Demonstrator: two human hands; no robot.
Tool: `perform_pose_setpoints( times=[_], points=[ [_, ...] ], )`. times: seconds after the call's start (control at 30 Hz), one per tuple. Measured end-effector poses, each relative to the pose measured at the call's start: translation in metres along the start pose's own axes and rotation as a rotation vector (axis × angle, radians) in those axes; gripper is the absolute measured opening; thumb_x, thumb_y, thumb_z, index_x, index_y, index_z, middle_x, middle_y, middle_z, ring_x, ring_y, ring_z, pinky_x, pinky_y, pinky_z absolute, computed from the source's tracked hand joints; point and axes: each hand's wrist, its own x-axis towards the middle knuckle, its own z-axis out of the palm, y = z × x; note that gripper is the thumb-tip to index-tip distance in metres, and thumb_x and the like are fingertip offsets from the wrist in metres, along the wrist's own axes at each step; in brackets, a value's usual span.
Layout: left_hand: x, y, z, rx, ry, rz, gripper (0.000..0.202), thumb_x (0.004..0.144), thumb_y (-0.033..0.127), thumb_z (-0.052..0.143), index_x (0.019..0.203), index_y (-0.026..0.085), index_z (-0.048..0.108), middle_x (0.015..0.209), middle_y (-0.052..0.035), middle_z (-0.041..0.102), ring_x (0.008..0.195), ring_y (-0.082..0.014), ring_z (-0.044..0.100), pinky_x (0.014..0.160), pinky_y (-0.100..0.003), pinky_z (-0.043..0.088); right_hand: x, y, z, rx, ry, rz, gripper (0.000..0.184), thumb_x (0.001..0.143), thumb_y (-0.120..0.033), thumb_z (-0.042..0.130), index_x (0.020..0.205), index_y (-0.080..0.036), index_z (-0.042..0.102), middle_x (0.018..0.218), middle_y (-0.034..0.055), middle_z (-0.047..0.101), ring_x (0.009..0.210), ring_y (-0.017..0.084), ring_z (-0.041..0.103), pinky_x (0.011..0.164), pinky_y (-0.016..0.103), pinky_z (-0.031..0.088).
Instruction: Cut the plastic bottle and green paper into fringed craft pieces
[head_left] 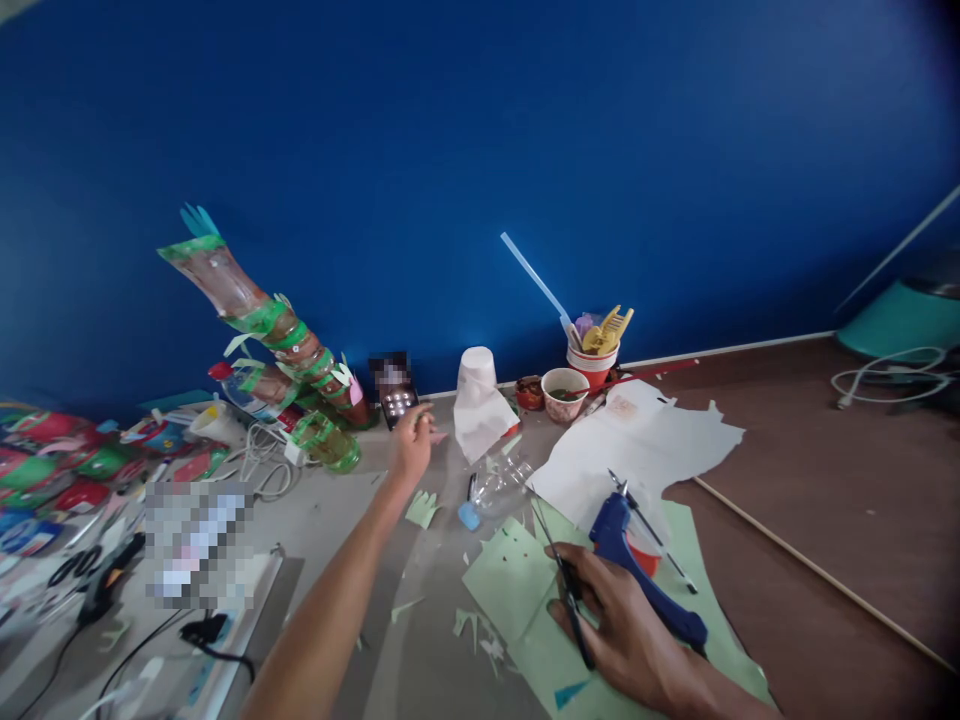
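My left hand is stretched far forward, fingers partly curled, close to a dark phone leaning at the blue wall; whether it touches the phone I cannot tell. My right hand rests low on light green paper with black-handled scissors in its fingers. A blue glue gun lies just right of that hand. A clear plastic bottle with a blue cap lies between the hands, with small green paper cutouts near it.
A tall craft of brown bottles wrapped in green strips leans at the left. Colourful bottles and cables crowd the far left. A white paper sheet, an upturned white cup, a bowl and a red cup of combs stand by the wall.
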Motion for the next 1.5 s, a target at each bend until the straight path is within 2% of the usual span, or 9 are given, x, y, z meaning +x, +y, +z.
perform_pose_setpoints(
  times=[0.07,0.13,0.2,0.27,0.53,0.73,1.03,1.2,1.5],
  points=[
    [0.001,-0.015,-0.012,0.087,0.070,-0.061,0.040,0.085,0.019,0.035,0.120,0.014,0.054,0.096,-0.0100,0.069,0.087,-0.0209,0.066,0.081,-0.035,0.050,0.000,0.000,0.001,-0.007,0.005,-0.001,0.031,0.079,-0.023,0.052,0.109,-0.015,0.050,0.075,0.0043,0.061,0.061,0.016,0.057,0.058,0.025,0.046],
    [0.004,-0.029,-0.019,0.169,0.109,-0.098,0.042,0.084,0.019,0.037,0.123,0.013,0.052,0.109,-0.0129,0.066,0.101,-0.0237,0.062,0.090,-0.038,0.046,-0.001,-0.001,0.001,-0.020,0.008,-0.005,0.031,0.078,-0.022,0.052,0.108,-0.015,0.050,0.074,0.0042,0.061,0.061,0.016,0.056,0.057,0.026,0.046],
    [0.006,-0.037,-0.022,0.237,0.112,-0.110,0.044,0.084,0.017,0.039,0.126,0.013,0.050,0.122,-0.0130,0.060,0.111,-0.0239,0.056,0.095,-0.036,0.042,-0.001,-0.003,0.001,-0.031,0.004,-0.003,0.029,0.077,-0.021,0.051,0.106,-0.015,0.050,0.073,0.0038,0.060,0.060,0.016,0.055,0.055,0.025,0.045],
    [0.008,-0.041,-0.021,0.295,0.090,-0.111,0.046,0.084,0.016,0.040,0.130,0.015,0.047,0.127,-0.0123,0.057,0.113,-0.0235,0.055,0.096,-0.034,0.041,0.000,-0.003,0.000,-0.039,0.006,-0.002,0.028,0.077,-0.021,0.050,0.105,-0.015,0.050,0.072,0.0034,0.060,0.058,0.015,0.055,0.054,0.026,0.045],
    [0.013,-0.042,-0.018,0.479,-0.006,-0.130,0.057,0.083,0.013,0.046,0.139,0.020,0.035,0.115,-0.0119,0.064,0.100,-0.0218,0.062,0.086,-0.029,0.044,0.000,0.000,0.000,-0.034,-0.010,-0.007,0.029,0.078,-0.023,0.050,0.106,-0.015,0.049,0.075,0.0054,0.061,0.062,0.017,0.057,0.058,0.027,0.047],
    [0.009,-0.040,-0.019,0.547,-0.023,-0.134,0.059,0.085,0.015,0.044,0.142,0.022,0.029,0.112,-0.0116,0.065,0.094,-0.0228,0.063,0.080,-0.031,0.045,-0.001,-0.001,0.001,-0.012,-0.014,0.017,0.032,0.078,-0.023,0.051,0.108,-0.014,0.050,0.078,0.0069,0.062,0.064,0.018,0.059,0.059,0.028,0.048],
    [-0.015,-0.054,-0.024,0.730,-0.159,-0.079,0.058,0.086,0.014,0.041,0.142,0.020,0.028,0.108,-0.0106,0.065,0.088,-0.0193,0.063,0.075,-0.026,0.044,-0.004,0.001,0.004,-0.009,-0.004,-0.010,0.033,0.078,-0.022,0.053,0.110,-0.015,0.050,0.077,0.0052,0.061,0.066,0.017,0.059,0.057,0.026,0.047],
    [-0.016,-0.057,-0.022,0.773,-0.198,-0.092,0.057,0.086,0.014,0.040,0.142,0.022,0.030,0.098,-0.0085,0.066,0.078,-0.0169,0.061,0.069,-0.025,0.042,-0.003,0.001,0.004,-0.034,-0.015,-0.005,0.034,0.079,-0.024,0.053,0.111,-0.013,0.049,0.076,0.0053,0.061,0.064,0.017,0.058,0.057,0.027,0.047],
    [-0.016,-0.059,-0.018,0.822,-0.220,-0.097,0.059,0.086,0.011,0.036,0.142,0.026,0.027,0.093,-0.0082,0.063,0.074,-0.0176,0.061,0.066,-0.026,0.041,-0.003,0.003,0.004,-0.021,-0.032,0.006,0.035,0.079,-0.024,0.053,0.112,-0.014,0.048,0.077,0.0053,0.060,0.066,0.018,0.058,0.057,0.027,0.047]
  ],
)
